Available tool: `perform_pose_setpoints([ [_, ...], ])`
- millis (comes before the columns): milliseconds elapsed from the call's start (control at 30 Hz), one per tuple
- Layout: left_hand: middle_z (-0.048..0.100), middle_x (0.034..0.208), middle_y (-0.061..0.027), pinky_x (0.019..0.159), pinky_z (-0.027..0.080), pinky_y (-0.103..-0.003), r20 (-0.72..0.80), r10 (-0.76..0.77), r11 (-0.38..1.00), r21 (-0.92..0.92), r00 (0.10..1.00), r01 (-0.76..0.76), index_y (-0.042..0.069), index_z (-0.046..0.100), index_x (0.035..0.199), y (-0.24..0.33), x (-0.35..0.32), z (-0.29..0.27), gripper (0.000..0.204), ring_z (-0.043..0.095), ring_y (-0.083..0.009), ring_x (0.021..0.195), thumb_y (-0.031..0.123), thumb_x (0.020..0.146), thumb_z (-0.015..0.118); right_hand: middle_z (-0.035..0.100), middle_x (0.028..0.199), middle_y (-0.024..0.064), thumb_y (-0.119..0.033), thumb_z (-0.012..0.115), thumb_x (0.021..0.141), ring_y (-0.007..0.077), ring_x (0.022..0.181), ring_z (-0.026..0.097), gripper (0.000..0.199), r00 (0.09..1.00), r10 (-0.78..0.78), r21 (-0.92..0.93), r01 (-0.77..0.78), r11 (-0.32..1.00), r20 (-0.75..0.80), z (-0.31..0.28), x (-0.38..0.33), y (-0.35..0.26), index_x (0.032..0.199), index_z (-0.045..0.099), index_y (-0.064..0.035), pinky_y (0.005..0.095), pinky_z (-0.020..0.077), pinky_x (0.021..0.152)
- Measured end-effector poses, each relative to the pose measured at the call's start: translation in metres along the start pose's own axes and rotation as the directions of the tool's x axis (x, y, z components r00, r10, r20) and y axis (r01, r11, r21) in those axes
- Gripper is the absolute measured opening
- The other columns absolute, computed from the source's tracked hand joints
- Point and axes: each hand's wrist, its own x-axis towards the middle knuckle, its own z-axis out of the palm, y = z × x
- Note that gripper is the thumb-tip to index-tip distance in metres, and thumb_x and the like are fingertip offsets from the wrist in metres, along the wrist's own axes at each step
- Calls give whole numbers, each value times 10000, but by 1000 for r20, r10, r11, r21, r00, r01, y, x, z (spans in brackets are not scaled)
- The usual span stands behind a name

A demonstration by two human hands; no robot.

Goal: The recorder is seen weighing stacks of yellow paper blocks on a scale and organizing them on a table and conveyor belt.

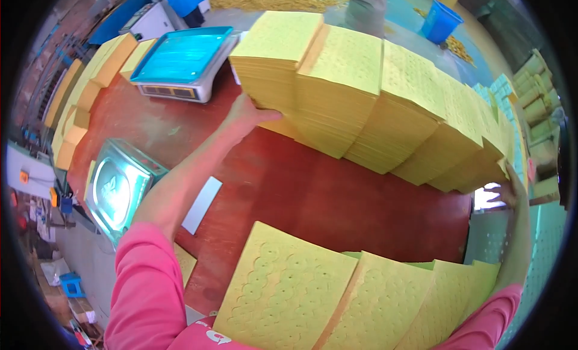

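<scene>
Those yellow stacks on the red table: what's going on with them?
A person in pink sleeves has both hands at the far row of yellow stacks, the left hand at its left end and the right hand at its right end. The row stands on the red table. Nearer the person is a second yellow row, and a scale with a blue tray sits left of the far one.

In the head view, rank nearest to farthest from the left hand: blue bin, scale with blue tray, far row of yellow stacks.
From the left hand:
1. Far row of yellow stacks: touching, on its right
2. Scale with blue tray: ahead, to the left
3. Blue bin: beyond the row, upper right
</scene>
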Motion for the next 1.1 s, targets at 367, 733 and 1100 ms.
perform_pose_setpoints([
  [367, 625, 1220, -76, 977, 447, -316, 5, -54, 997, -50, 999, 54, 12, 511, 1290, -7, 24, 6, 582, 590, -169, 1118, -19, 760, 749, 478, 1341, 333, -614, 638, 843, 549, 1057, 562, 821, 999, -35, -55, 34, 998, -24, 33, 16, -12, 1430, 389, -98, 622, 489, 891],
  [733, 588, 1277, -67, 1065, 354, -321, 72, -65, 995, 87, 995, 59, 24, 491, 1316, -13, 65, 19, 578, 520, -172, 1210, 69, 803, 754, 475, 1395, 239, -578, 685, 824, 527, 1099, 553, 870, 984, -158, -89, 150, 985, -86, 38, 38, -22, 1439, 340, -69, 596, 484, 907],
  [1100, 593, 1262, -68, 984, 415, -321, 29, -118, 986, 125, 993, 114, 49, 456, 1357, -12, 67, 16, 654, 556, -182, 1166, 129, 793, 776, 336, 1472, 336, -712, 670, 754, 555, 1281, 408, 1037, 995, -78, -159, 67, 985, -63, 31, 42, -31, 1495, 269, -107, 660, 411, 966],
])
